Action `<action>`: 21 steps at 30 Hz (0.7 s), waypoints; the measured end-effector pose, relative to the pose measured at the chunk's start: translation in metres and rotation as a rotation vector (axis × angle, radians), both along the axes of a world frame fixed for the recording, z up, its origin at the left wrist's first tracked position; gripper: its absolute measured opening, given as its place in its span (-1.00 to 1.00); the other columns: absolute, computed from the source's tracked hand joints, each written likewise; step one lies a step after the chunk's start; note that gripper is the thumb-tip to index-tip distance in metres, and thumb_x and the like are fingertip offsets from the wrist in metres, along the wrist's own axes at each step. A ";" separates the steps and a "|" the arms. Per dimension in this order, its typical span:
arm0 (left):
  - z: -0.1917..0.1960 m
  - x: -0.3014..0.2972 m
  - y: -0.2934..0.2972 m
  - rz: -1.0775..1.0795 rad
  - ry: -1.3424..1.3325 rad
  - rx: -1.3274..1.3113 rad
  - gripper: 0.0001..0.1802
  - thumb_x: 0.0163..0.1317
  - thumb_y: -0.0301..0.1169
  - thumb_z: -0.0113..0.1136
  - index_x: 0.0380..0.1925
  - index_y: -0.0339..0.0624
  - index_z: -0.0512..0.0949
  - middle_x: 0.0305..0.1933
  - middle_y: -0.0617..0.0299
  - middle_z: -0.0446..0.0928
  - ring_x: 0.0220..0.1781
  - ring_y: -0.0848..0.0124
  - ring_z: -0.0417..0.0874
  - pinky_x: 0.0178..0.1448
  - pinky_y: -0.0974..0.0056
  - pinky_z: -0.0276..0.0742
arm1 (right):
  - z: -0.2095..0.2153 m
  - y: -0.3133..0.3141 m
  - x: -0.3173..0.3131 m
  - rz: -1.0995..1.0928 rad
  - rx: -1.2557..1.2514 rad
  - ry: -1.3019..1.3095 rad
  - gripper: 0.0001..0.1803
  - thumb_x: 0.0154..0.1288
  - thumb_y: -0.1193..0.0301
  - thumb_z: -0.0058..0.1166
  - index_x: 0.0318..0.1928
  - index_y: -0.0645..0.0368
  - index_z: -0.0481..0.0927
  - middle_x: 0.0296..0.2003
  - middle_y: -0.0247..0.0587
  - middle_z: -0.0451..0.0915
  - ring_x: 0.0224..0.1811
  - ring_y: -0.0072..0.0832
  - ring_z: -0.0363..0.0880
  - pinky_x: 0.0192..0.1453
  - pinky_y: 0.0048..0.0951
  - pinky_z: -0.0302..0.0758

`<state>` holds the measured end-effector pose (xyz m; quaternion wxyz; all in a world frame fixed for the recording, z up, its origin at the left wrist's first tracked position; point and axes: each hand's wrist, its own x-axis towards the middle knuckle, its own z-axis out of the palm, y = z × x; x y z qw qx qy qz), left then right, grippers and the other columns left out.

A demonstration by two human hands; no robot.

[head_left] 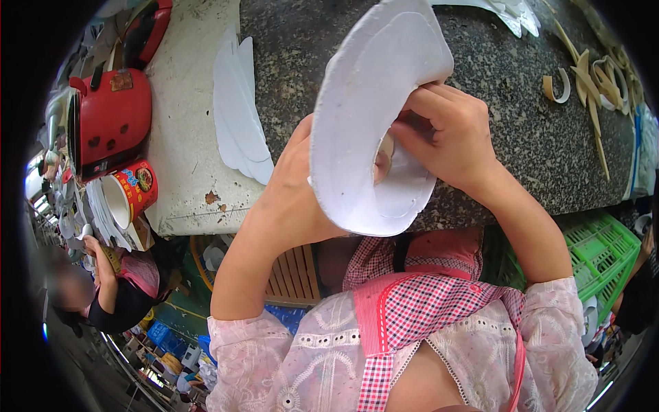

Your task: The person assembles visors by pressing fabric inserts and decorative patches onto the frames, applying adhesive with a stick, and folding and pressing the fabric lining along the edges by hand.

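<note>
A large white curved piece of sheet material with a stitched-looking rim stands bent in a loop above the speckled tabletop. My left hand supports it from behind on the left, with most of its fingers hidden by the sheet. Fingertips and something tan show in the opening at its middle, too small to make out. My right hand is closed on the inner edge at the right, thumb and fingers pinched together. On the pale table section lies a stack of flat white cut pieces, left of my hands.
At the left stand a red machine and a red paper cup. Tan strips lie on the speckled table at right. More white pieces are at the far edge. Green crates stand below right; another person works at left.
</note>
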<state>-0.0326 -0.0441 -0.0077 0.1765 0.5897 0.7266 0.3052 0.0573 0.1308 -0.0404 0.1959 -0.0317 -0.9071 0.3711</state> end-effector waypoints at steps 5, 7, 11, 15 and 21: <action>0.004 0.003 0.003 -0.037 -0.085 -0.080 -0.74 -0.24 -0.39 0.27 -0.42 -0.07 0.55 -0.29 0.33 0.53 -0.16 0.27 0.48 0.02 0.19 0.35 | 0.007 -0.002 -0.002 0.006 0.139 -0.055 -0.85 -0.12 0.44 0.15 -0.42 0.02 0.54 -0.50 -0.35 0.54 -0.42 -0.40 0.57 -0.39 -0.40 0.50; 0.005 0.004 0.006 -0.022 -0.024 -0.075 -0.74 -0.29 -0.40 0.29 -0.46 -0.05 0.54 -0.32 0.37 0.52 -0.18 0.29 0.47 0.01 0.20 0.35 | 0.008 -0.003 -0.002 -0.005 0.138 -0.087 -0.85 -0.12 0.46 0.14 -0.43 0.03 0.53 -0.49 -0.35 0.53 -0.41 -0.40 0.57 -0.38 -0.39 0.50; -0.008 -0.007 0.005 -0.030 0.019 0.031 -0.75 -0.26 -0.47 0.31 -0.50 -0.12 0.49 -0.38 0.28 0.49 -0.24 0.20 0.51 -0.13 0.17 0.43 | 0.008 0.006 0.002 0.101 -0.239 -0.223 -0.79 -0.14 0.53 0.12 -0.37 0.05 0.56 -0.38 -0.32 0.52 -0.35 -0.38 0.54 -0.33 -0.38 0.50; 0.004 -0.010 0.016 -0.040 -0.071 0.066 -0.75 -0.27 -0.51 0.28 -0.49 -0.10 0.47 -0.41 0.28 0.48 -0.26 0.16 0.50 -0.10 0.18 0.42 | 0.005 0.020 0.014 0.294 0.158 0.214 -0.66 -0.18 0.54 0.13 -0.25 0.15 0.58 -0.20 -0.30 0.47 -0.30 -0.40 0.49 -0.34 -0.41 0.49; -0.006 -0.015 0.008 -0.100 -0.096 0.067 -0.63 -0.34 -0.46 0.35 -0.42 -0.08 0.46 -0.33 0.28 0.48 -0.16 0.10 0.46 0.00 0.13 0.37 | 0.007 0.022 0.012 0.409 0.381 0.085 -0.65 -0.17 0.43 0.13 -0.25 0.25 0.56 -0.14 -0.33 0.44 -0.39 -0.42 0.37 -0.39 -0.44 0.46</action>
